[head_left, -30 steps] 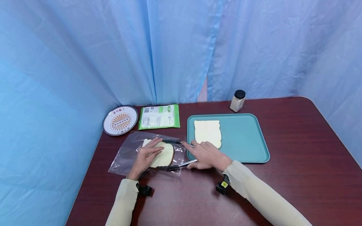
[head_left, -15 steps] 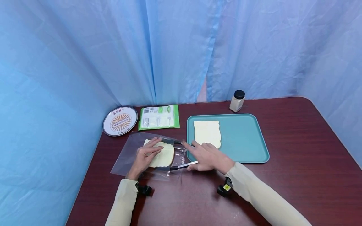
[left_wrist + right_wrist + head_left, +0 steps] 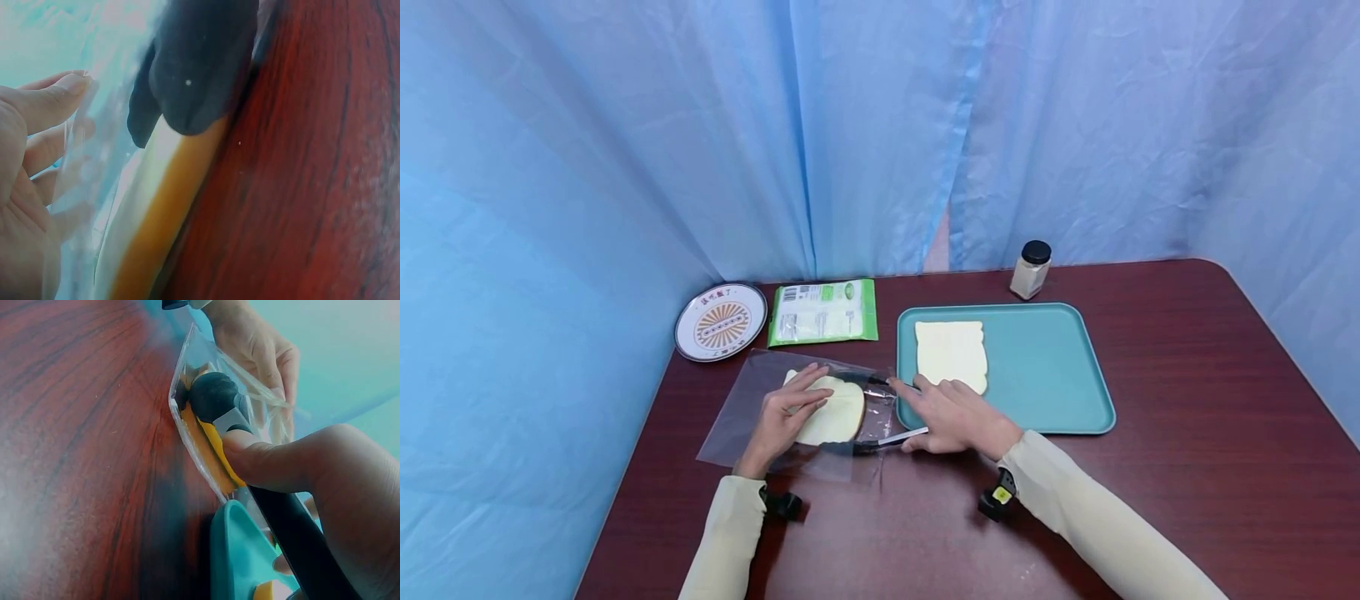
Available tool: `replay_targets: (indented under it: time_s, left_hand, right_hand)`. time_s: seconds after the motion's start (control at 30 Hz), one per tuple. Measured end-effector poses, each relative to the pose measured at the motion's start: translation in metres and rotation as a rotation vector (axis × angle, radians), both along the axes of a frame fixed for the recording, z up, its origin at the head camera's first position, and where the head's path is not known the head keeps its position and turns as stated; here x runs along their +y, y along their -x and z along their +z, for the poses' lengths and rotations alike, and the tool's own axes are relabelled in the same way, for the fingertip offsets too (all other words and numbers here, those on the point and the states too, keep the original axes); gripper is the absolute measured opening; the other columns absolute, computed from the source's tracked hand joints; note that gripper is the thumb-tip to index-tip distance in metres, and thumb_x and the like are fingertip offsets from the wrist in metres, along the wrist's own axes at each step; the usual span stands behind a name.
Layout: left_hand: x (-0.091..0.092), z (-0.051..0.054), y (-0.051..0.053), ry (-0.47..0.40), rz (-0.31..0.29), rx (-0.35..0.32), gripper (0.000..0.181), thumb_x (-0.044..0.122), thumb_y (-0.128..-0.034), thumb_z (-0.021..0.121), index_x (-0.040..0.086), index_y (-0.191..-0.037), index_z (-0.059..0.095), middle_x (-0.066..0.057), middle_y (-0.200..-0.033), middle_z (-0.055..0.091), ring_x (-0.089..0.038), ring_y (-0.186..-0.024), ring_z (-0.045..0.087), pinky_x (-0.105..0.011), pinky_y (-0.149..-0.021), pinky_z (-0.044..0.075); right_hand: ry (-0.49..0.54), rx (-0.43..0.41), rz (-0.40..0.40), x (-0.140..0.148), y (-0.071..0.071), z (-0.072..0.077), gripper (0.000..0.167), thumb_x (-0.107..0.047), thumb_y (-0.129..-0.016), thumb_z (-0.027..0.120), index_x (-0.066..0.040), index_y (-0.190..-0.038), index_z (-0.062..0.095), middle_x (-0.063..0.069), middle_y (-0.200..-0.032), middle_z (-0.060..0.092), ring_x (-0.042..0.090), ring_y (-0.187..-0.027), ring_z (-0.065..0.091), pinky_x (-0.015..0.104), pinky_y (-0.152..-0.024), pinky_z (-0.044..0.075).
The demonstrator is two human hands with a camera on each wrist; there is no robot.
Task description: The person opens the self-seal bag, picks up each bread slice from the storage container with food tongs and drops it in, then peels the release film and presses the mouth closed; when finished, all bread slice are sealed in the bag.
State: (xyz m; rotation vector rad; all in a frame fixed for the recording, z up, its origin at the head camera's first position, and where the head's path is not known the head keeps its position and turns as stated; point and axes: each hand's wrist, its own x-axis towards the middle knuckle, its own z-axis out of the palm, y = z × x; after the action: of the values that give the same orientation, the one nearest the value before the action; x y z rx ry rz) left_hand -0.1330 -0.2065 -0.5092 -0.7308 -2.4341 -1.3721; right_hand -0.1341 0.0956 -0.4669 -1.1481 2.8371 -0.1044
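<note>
My right hand holds black-and-silver tongs, thumb on one arm and fingers toward the other. The black tong tips sit at opposite sides of a bread slice, which lies inside a clear plastic bag. The slice's brown crust shows in the left wrist view. Above the slice, my left hand pinches the film between thumb and fingers at the bag's opening. Part of the slice is hidden behind this hand.
A second bread slice lies on a teal tray right of the bag. Behind stand a patterned plate, a green-and-white packet and a black-capped jar. Blue curtains border the dark red table.
The bag and the slice inside it have shifted slightly right, with the tongs. The film at the left lies smoother. Both hands keep nearly the same places.
</note>
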Motion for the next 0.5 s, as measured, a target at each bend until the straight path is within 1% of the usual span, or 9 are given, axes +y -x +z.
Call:
replay_targets:
  time_s: [0.07,0.13,0.2,0.33,0.43,0.5]
  left_hand:
    - [0.0,-0.001,0.0,-0.008,-0.004,-0.003,0.02,-0.004,-0.0867,0.071,0.002,-0.105,0.079,-0.023,-0.13,0.067,-0.045,-0.133,0.053,-0.015,-0.118,0.034]
    - [-0.001,-0.003,0.0,-0.012,-0.003,0.001,0.02,-0.004,-0.0866,0.071,0.001,-0.105,0.079,-0.023,-0.13,0.067,-0.045,-0.133,0.053,-0.018,-0.118,0.036]
    - [-0.001,-0.003,0.001,-0.008,0.004,0.011,0.02,-0.004,-0.0862,0.072,0.001,-0.104,0.079,-0.023,-0.129,0.068,-0.046,-0.132,0.054,-0.024,-0.118,0.039]
    - [-0.001,-0.002,0.001,0.009,0.021,0.018,0.02,-0.004,-0.0853,0.072,0.002,-0.103,0.079,-0.022,-0.128,0.068,-0.045,-0.131,0.055,-0.043,-0.114,0.042]
    - [0.0,-0.001,0.001,0.01,0.024,0.012,0.02,-0.004,-0.0853,0.073,0.002,-0.103,0.08,-0.022,-0.128,0.068,-0.045,-0.131,0.055,-0.05,-0.112,0.041]
    - [0.0,-0.001,0.001,0.007,0.022,0.012,0.02,-0.004,-0.0856,0.072,0.002,-0.103,0.08,-0.022,-0.128,0.068,-0.046,-0.131,0.055,-0.05,-0.112,0.041]
  right_hand:
    - [-0.004,0.013,0.008,-0.001,0.001,-0.001,0.095,-0.07,-0.085,0.064,-0.013,-0.155,0.036,0.018,-0.132,0.061,0.021,-0.055,0.056,0.037,-0.059,0.054]
    - [-0.009,0.029,0.013,-0.001,0.002,-0.001,0.095,-0.07,-0.085,0.063,-0.013,-0.156,0.036,0.017,-0.13,0.062,0.02,-0.054,0.054,0.036,-0.058,0.054]
    - [-0.012,0.034,0.01,-0.002,0.001,0.0,0.095,-0.071,-0.084,0.064,-0.014,-0.156,0.036,0.016,-0.129,0.062,0.02,-0.054,0.053,0.035,-0.056,0.052]
    - [-0.009,0.012,-0.016,0.0,-0.002,0.008,0.095,-0.07,-0.083,0.065,-0.015,-0.156,0.036,0.017,-0.131,0.062,0.021,-0.055,0.055,0.036,-0.056,0.052]
    - [0.003,0.006,-0.027,0.004,-0.005,0.012,0.095,-0.069,-0.083,0.066,-0.016,-0.155,0.036,0.017,-0.131,0.061,0.024,-0.057,0.056,0.037,-0.056,0.051]
    - [0.023,0.01,-0.028,0.008,-0.008,0.014,0.095,-0.067,-0.082,0.068,-0.015,-0.155,0.037,0.017,-0.128,0.062,0.025,-0.058,0.056,0.037,-0.055,0.05]
